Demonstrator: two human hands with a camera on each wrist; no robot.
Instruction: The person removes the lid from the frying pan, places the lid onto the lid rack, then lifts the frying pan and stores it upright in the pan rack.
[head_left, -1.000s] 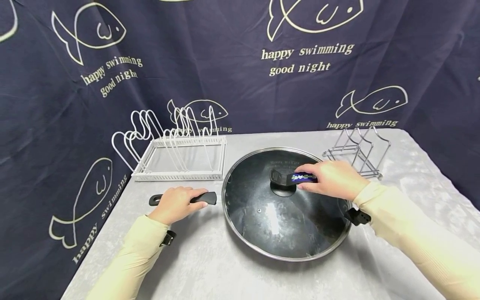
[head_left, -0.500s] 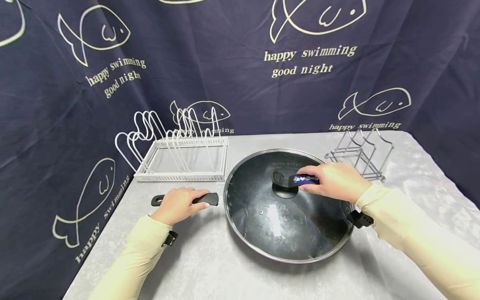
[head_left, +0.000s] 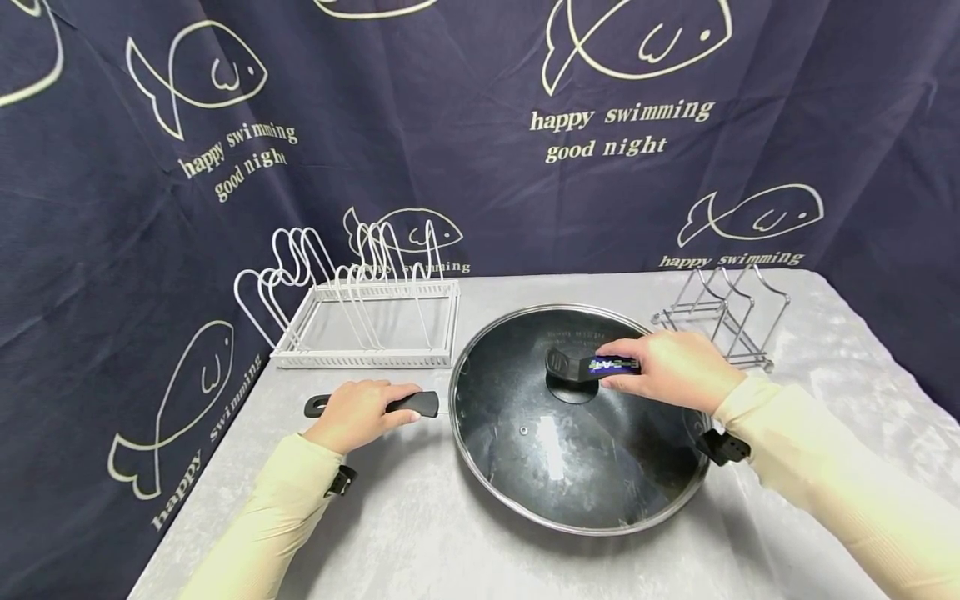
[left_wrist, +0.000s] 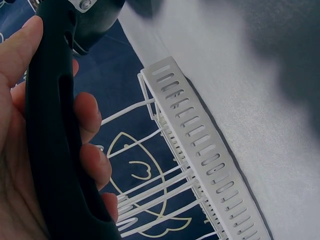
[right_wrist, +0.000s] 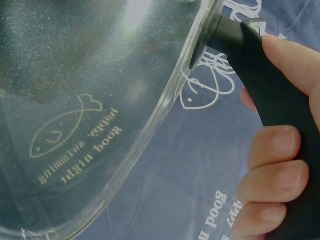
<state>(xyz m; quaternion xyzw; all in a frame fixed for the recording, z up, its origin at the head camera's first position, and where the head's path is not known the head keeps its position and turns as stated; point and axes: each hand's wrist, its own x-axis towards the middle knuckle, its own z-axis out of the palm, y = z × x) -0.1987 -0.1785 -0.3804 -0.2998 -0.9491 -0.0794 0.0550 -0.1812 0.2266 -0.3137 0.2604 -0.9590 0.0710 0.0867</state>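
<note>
In the head view a large wok or frying pan sits mid-table under a round dark glass lid (head_left: 510,475) with a steel rim; the lid hides the pan body. My left hand (head_left: 356,412) grips the pan's black handle (head_left: 416,403), which points left. The left wrist view shows fingers curled round that handle (left_wrist: 50,130) and the thumb along its top. My right hand (head_left: 678,371) holds the lid's black handle (head_left: 618,367), which bears a blue label. In the right wrist view those fingers (right_wrist: 272,175) wrap the lid handle (right_wrist: 285,105) beside the glass.
A white wire dish rack (head_left: 375,358) stands behind the left hand. Behind the right forearm is a smaller metal wire rack (head_left: 738,321). The grey table (head_left: 420,525) ends at a dark blue curtain (head_left: 480,167) with fish prints at the back and left.
The whole head view has shifted slightly, with everything a little lower and further right. Both hands keep their grips, and the lid stays over the pan.
</note>
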